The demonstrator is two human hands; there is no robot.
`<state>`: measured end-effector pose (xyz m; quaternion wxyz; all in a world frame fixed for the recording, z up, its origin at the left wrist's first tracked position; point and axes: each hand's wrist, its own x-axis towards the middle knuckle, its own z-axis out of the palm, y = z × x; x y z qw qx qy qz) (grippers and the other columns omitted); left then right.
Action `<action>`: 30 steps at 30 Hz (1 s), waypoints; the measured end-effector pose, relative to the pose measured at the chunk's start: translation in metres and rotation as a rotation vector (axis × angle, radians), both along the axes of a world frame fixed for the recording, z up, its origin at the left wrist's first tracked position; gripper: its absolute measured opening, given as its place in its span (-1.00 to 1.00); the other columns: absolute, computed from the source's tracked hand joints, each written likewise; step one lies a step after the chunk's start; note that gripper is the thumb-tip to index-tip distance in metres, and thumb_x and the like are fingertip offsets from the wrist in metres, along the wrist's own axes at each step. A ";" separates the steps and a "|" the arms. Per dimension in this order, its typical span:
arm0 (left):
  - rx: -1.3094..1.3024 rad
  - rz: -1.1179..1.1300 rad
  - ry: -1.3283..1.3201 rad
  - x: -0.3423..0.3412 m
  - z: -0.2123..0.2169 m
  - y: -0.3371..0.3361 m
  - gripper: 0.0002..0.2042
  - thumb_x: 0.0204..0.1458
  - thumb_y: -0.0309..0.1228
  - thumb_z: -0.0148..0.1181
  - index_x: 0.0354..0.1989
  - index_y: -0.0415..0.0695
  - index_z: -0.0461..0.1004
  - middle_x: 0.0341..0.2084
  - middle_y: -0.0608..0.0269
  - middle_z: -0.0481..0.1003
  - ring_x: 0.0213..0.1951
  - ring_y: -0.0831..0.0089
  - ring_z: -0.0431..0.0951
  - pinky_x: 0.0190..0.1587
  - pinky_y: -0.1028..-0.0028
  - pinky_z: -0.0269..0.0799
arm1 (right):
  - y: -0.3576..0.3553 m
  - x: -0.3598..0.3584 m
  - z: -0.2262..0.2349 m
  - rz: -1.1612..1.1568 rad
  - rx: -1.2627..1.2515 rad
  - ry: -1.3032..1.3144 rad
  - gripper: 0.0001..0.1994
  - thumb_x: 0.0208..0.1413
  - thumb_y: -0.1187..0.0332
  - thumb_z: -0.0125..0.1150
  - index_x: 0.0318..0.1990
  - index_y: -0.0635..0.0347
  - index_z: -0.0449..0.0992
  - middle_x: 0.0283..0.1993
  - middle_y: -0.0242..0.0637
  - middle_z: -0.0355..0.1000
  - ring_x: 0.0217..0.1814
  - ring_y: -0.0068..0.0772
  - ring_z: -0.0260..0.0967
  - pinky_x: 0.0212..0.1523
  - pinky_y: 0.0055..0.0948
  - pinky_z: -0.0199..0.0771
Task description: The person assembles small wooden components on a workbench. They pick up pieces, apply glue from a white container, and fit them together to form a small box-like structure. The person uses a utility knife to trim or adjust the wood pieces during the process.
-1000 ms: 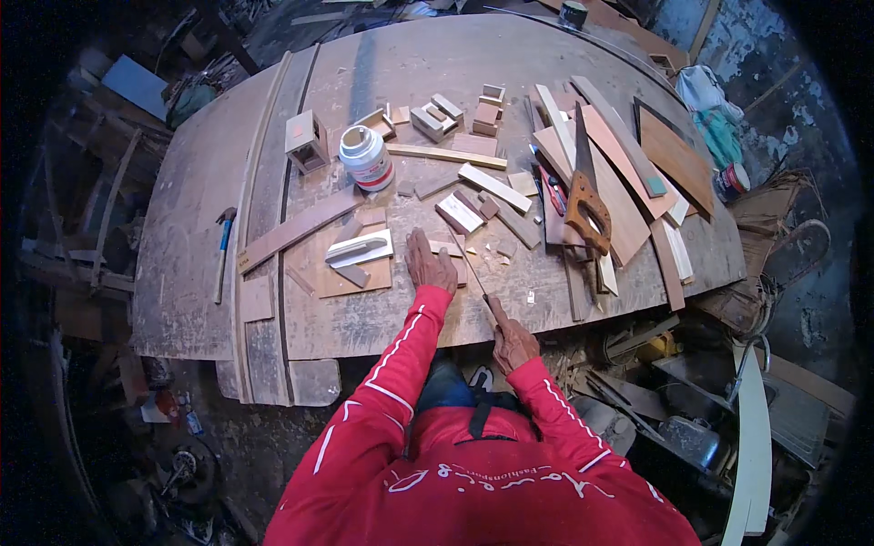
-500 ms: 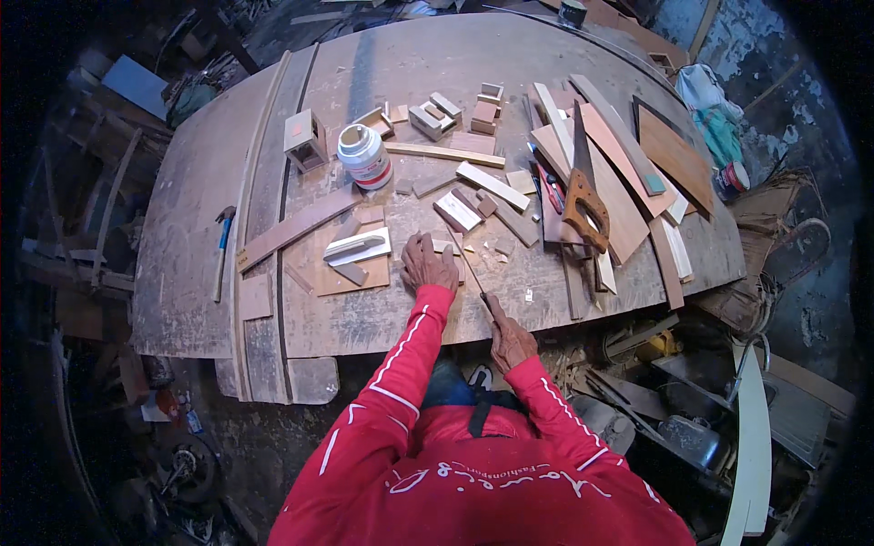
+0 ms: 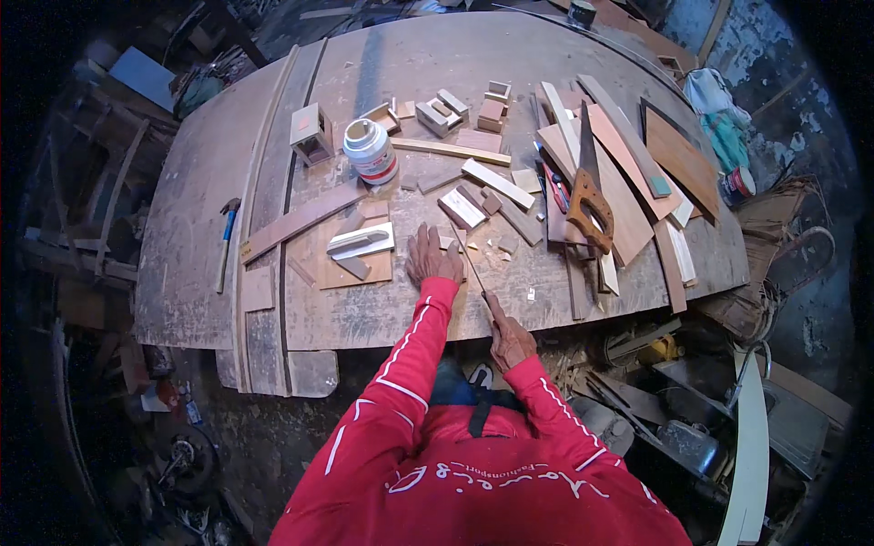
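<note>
My left hand point(image 3: 434, 257) lies on the bench near its front, fingers pressed down and holding a small pale wood piece point(image 3: 447, 243) that shows beside the fingertips. A wooden handle is wrapped by my right hand point(image 3: 513, 344); from it a long, thin-bladed tool point(image 3: 474, 270) reaches forward, its blade beside that wood piece. Seen nearly edge-on, the blade does not show whether it has teeth. Left of my left hand, a pale wood strip point(image 3: 361, 240) and small offcuts lie on a thin board point(image 3: 328, 270). Small wood chips point(image 3: 499, 246) are scattered right of the blade.
A handsaw point(image 3: 588, 196) rests on boards at the right. Beyond my hands stand an uncapped white jar point(image 3: 371, 156), a wooden box point(image 3: 311, 135) and several small wood assemblies point(image 3: 442, 113). A hammer point(image 3: 227, 244) lies at the left. The workbench point(image 3: 191, 309) ends just before my body.
My left hand's fingers are straighter and flatter over the wood piece. My right hand keeps its grip on the tool, with little movement. The whole view has shifted slightly.
</note>
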<state>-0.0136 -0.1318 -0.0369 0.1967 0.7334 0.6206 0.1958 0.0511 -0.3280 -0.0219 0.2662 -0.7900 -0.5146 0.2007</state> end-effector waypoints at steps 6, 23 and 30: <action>0.024 -0.011 -0.019 0.000 -0.004 -0.001 -0.48 0.00 -0.19 0.10 0.18 -0.04 0.30 0.29 0.31 0.12 0.33 0.09 -0.01 0.22 -0.10 -0.01 | -0.002 0.002 -0.008 0.016 0.009 0.015 -0.29 0.10 0.46 -0.05 0.37 -0.44 -0.07 -0.46 0.01 0.34 -0.50 0.10 0.35 -0.46 -0.04 0.32; -0.007 0.030 0.019 0.003 0.004 -0.004 -0.50 -0.02 -0.20 0.11 0.16 0.03 0.33 0.30 0.42 0.10 0.34 0.14 -0.02 0.24 -0.12 -0.08 | 0.018 0.008 0.003 0.047 -0.041 -0.032 -0.30 0.10 0.46 -0.07 0.37 -0.40 -0.06 -0.45 0.01 0.40 -0.43 0.11 0.40 -0.39 -0.03 0.38; -0.007 0.022 0.006 0.003 0.010 -0.006 -0.51 -0.02 -0.20 0.11 0.15 0.02 0.34 0.28 0.38 0.13 0.32 0.13 0.01 0.23 -0.11 -0.04 | 0.021 0.009 -0.001 0.033 0.006 0.013 -0.34 0.11 0.45 -0.06 0.36 -0.38 -0.02 -0.47 0.03 0.37 -0.46 0.08 0.37 -0.40 -0.06 0.33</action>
